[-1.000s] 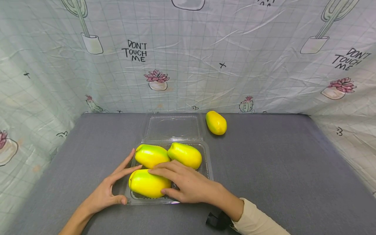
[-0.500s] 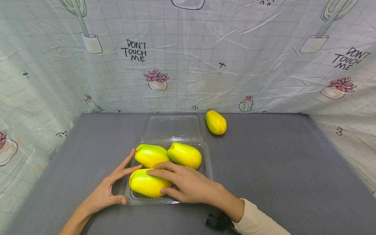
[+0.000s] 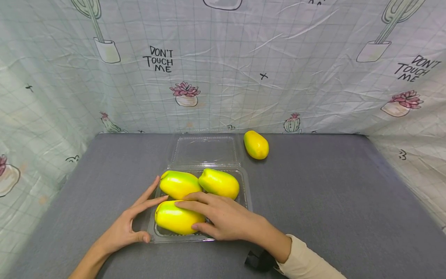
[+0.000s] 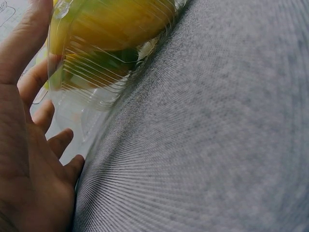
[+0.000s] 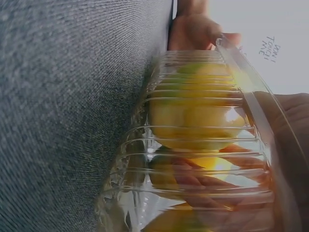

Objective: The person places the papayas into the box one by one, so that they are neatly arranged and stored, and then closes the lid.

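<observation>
A clear plastic clamshell box (image 3: pixel 182 240) lies with its lid (image 3: pixel 205 152) folded back flat behind it. Two yellow-green papayas, one at left (image 3: pixel 179 183) and one at right (image 3: pixel 222 184), sit in its back half. The front papaya (image 3: pixel 172 221) lies lengthwise in the front left part, where my right hand (image 3: pixel 230 217) holds its right end between thumb and fingers. My left hand (image 3: pixel 122 228) rests its spread fingers and thumb against the box's left rim. Through the ribbed wall the papayas (image 5: pixel 198 121) show in the right wrist view.
Another papaya (image 3: pixel 256 145) lies on the grey cloth right of the lid, near the back edge. A printed curtain (image 3: pixel 223 77) hangs behind and on both sides. A black object (image 3: pixel 258 261) sits by the right forearm.
The front papaya has shifted slightly to the right inside the box, with my right hand still on it. My left hand has stayed at the rim.
</observation>
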### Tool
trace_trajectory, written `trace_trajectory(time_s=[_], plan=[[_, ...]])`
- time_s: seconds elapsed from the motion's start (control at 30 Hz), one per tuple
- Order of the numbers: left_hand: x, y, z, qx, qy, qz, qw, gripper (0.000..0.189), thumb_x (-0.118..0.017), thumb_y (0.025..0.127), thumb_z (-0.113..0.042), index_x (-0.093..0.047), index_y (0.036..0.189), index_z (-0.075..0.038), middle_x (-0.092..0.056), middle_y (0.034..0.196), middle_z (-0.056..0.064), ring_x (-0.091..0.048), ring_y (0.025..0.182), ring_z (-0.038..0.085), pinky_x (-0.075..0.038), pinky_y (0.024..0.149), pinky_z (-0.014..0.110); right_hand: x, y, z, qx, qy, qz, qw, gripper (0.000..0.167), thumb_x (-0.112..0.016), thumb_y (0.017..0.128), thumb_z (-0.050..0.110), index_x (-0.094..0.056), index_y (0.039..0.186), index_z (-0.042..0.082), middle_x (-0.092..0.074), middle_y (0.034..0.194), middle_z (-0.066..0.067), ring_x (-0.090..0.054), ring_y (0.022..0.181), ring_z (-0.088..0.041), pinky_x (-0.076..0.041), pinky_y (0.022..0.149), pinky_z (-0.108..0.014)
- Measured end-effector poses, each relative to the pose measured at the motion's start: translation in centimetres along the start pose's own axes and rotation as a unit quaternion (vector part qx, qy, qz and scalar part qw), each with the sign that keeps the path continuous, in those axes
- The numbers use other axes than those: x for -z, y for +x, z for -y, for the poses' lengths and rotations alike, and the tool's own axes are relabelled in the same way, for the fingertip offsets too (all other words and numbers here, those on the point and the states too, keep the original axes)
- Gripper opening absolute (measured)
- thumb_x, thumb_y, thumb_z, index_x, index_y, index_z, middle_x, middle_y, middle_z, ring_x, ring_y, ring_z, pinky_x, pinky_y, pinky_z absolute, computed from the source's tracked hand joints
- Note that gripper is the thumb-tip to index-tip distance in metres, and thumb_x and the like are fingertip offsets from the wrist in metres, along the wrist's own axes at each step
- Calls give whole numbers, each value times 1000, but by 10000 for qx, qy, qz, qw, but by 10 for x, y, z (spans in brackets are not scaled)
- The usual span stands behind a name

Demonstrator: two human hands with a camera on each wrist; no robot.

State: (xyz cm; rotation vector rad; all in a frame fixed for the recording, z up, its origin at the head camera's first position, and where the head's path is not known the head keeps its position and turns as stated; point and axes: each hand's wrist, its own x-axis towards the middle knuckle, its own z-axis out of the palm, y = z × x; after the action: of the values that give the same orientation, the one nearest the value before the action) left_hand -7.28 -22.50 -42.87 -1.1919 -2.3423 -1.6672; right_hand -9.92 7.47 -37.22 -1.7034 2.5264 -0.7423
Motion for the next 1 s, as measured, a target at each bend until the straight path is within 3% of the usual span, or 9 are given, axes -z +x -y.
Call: trace_trajectory(time_s=[0.37,0.67,1.0], plan=[[1,0,1,-48,-14,20,10000,80,-67,86,-49,-42,140,4,-3,156,26,-1,144,38,-14,110,18,4,0,2,178,-125,-133,9997,60,-61,95,30,-34,148,17,-43,141,0,-44,124,-10,-29,108,-26],[1,0,-1,27,46,0,10000,80,-67,85,-50,-43,140,3,-4,156,25,-2,144,38,-13,109,18,15,-3,7,6,17,-122,9999,60,-62,94,26,-36,147,18,-42,142,-3,-41,129,-13,-33,106,-26],[1,0,-2,15,36,3,10000,79,-67,85,-48,-43,140,3,-4,156,26,-2,144,37,-13,109,18,34,-6,11,55,115,-795,9968,54,-62,94,23,-41,143,15,-46,139,-1,-41,127,-10,-35,103,-23]])
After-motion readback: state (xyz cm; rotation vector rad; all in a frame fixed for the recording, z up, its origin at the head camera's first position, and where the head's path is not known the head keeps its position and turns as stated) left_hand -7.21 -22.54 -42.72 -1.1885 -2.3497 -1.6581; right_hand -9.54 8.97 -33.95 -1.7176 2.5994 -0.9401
